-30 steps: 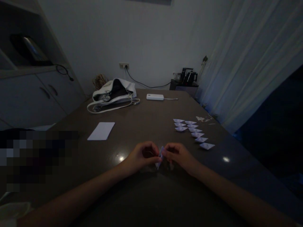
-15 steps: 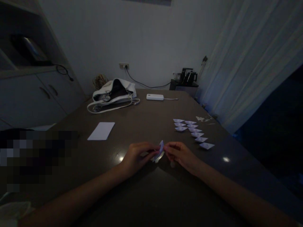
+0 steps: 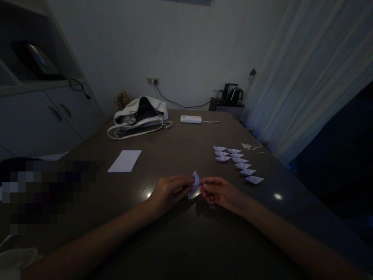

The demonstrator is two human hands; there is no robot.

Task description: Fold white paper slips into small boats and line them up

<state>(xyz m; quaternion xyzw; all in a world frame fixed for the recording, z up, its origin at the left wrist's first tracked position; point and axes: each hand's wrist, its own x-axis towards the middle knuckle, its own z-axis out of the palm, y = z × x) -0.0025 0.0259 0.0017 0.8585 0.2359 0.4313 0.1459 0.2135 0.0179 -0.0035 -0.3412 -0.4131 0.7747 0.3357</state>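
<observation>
A small folded white paper boat (image 3: pixel 196 182) is held on edge just above the table, its side bowed towards the right. My left hand (image 3: pixel 170 194) pinches it from the left between thumb and fingers. From the right, my right hand (image 3: pixel 223 194) brings its closed thumb and forefinger up to the same paper; its other fingers are curled in. The exact grip of the right fingertips is hard to make out in the dim light. Several finished paper boats (image 3: pixel 241 166) lie in two columns beyond my right hand.
A stack of white paper (image 3: pixel 125 161) lies on the brown table (image 3: pixel 175 147) at left. Farther back are an open white handbag (image 3: pixel 142 116) and a white power bank (image 3: pixel 190 119) with a short cable. Paper scraps (image 3: pixel 250 146) lie near the right edge.
The paper boat has turned and shifted slightly left, showing more of its bowed side. My right fingers have moved a little left along with it, and the forefinger is straighter.
</observation>
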